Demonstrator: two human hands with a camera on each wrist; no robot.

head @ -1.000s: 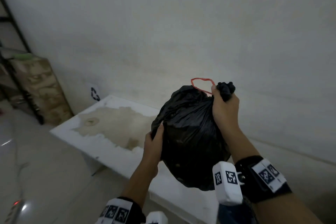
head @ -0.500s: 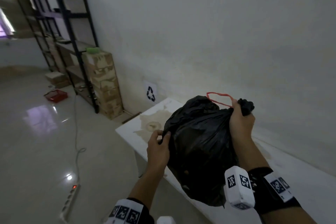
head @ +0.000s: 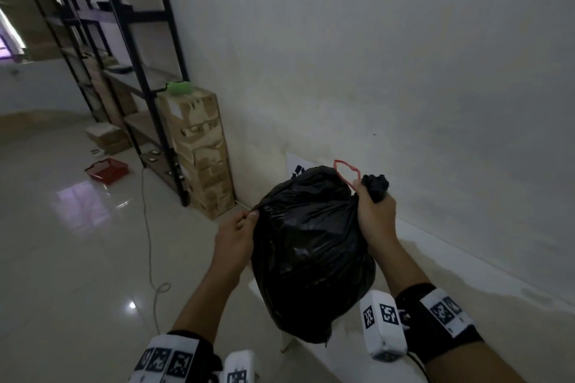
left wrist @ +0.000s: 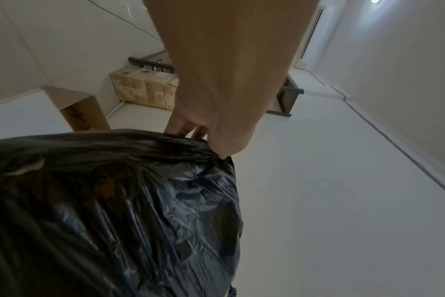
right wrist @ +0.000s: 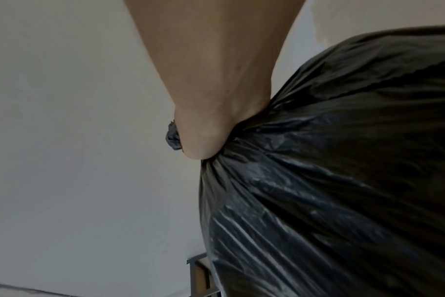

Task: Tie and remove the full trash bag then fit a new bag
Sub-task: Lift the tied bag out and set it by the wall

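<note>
The bag (head: 311, 252) hangs in the air between your two hands, full and already cinched. Your right hand (head: 375, 214) is clenched round its gathered neck, with the knot (head: 376, 185) poking out just above the fist and the red drawstring loop (head: 347, 172) beside your thumb. Your left hand (head: 236, 236) pinches a fold of plastic on the bag's far side. Let the right hand carry the weight and the left only steady the swing; thin plastic may tear at that pinch. Keep it off the cable (head: 149, 227) on the floor to your left.
</note>
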